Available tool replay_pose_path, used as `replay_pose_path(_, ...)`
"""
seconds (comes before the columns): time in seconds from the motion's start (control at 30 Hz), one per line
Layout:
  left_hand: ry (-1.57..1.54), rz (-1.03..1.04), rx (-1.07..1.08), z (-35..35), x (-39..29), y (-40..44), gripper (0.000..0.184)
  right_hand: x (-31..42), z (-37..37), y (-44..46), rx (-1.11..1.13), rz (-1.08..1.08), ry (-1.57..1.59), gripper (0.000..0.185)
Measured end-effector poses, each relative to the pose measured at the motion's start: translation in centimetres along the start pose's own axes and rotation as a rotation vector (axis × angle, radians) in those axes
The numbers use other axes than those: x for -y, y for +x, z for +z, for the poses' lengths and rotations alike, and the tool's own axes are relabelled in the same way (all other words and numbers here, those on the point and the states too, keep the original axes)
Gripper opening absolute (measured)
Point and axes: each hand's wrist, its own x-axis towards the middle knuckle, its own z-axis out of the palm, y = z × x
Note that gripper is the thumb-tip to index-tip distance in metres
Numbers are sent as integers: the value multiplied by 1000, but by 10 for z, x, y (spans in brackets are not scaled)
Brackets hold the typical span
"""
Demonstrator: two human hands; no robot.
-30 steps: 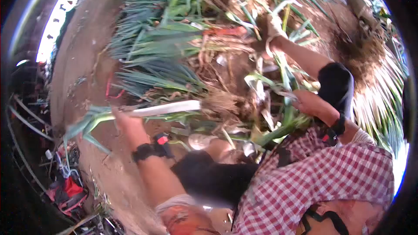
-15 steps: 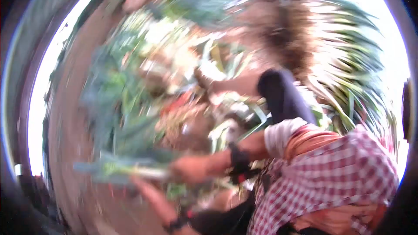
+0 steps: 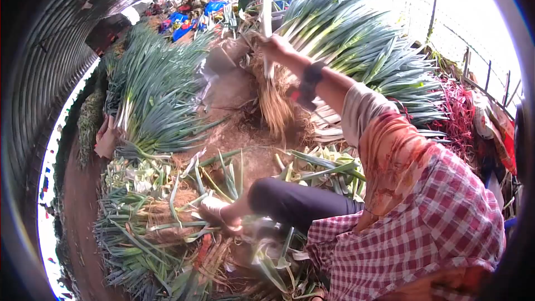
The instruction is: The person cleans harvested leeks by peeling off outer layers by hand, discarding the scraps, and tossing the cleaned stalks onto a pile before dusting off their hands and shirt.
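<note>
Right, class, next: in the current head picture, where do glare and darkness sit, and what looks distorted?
Head view: glare whites out the upper right behind a thin pole; black vignetting darkens the corners; the ribbed sheeting bows, apparently from the wide lens; the leek in the right hand washes out towards its top.
</note>
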Motion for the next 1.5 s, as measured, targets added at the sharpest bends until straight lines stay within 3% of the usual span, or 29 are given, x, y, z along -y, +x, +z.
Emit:
replay_pose_path(0.03,2,-13,-9,-26,19,12,40,-6,-6,1,111,377,411,29)
replay_pose_path(0.1,20,-34,-14,-47,28,15,38,-28,11,-15,380,411,250,24)
replay_pose_path(0.23,-11,-61,-81,-67,52,14,34,-33,65,-105,911,-16,-167,15)
replay_pose_path(0.33,-107,-48,-148,-76,75,2,31,-12,103,-149,1026,-587,-387,10)
replay_pose_path(0.37,-188,-50,-160,-130,114,16,30,33,116,-180,1039,-451,-183,12)
replay_pose_path(0.43,-325,5,-199,-172,137,0,28,123,71,-165,1195,123,398,17)
replay_pose_path(0.47,-333,96,-268,-134,103,-34,36,138,86,-178,1136,167,715,18)
replay_pose_path(0.5,-398,67,-169,-157,107,-35,24,155,116,-188,1233,102,952,20)
replay_pose_path(0.53,-486,205,-189,-145,89,-50,19,222,94,-203,1233,261,779,25)
replay_pose_path(0.63,-649,240,-279,-155,56,-78,14,330,91,-248,1451,-30,674,25)
replay_pose_path(0.7,-662,254,-366,-188,56,-87,14,374,113,-315,1118,-880,826,24)
replay_pose_path(0.73,-679,272,-381,-201,54,-89,15,413,98,-349,1582,-187,637,22)
replay_pose_path(0.77,-690,262,-405,-215,51,-92,15,412,158,-401,1477,-811,738,19)
replay_pose_path(0.8,-605,211,-471,-223,42,-93,17,440,114,-429,1410,-992,646,22)
replay_pose_path(0.83,-483,190,-519,-181,17,-109,20,427,98,-438,1541,-942,407,29)
replay_pose_path(0.87,-491,189,-571,-183,14,-110,23,444,69,-463,1411,-715,902,31)
replay_pose_path(0.9,-499,179,-574,-189,9,-109,23,460,71,-497,1657,-737,606,31)
replay_pose_path(0.97,-436,65,-830,-205,-4,-102,23,495,50,-542,1819,-610,541,30)
replay_pose_path(1.03,-449,80,-880,-211,-11,-102,22,505,43,-578,1659,-560,608,29)
replay_pose_path(1.1,-462,115,-920,-215,-7,-107,21,514,56,-596,1699,-567,590,30)
replay_pose_path(1.17,-494,306,-681,-222,1,-111,24,516,67,-611,1546,-664,474,30)
replay_pose_path(1.2,-493,310,-685,-221,-3,-109,24,520,69,-608,1481,-745,467,31)
replay_pose_path(1.27,-428,48,-918,-217,-13,-106,27,516,81,-617,1531,-754,305,34)
replay_pose_path(1.33,-381,84,-861,-222,-7,-107,26,516,86,-621,1700,-709,40,43)
replay_pose_path(1.37,-335,116,-802,-223,-4,-107,26,512,83,-623,1559,-720,75,45)
replay_pose_path(1.43,-434,106,-776,-226,-1,-105,26,508,91,-621,1755,-780,55,49)
replay_pose_path(1.5,-530,89,-744,-226,-2,-103,26,515,87,-607,1804,-761,136,50)
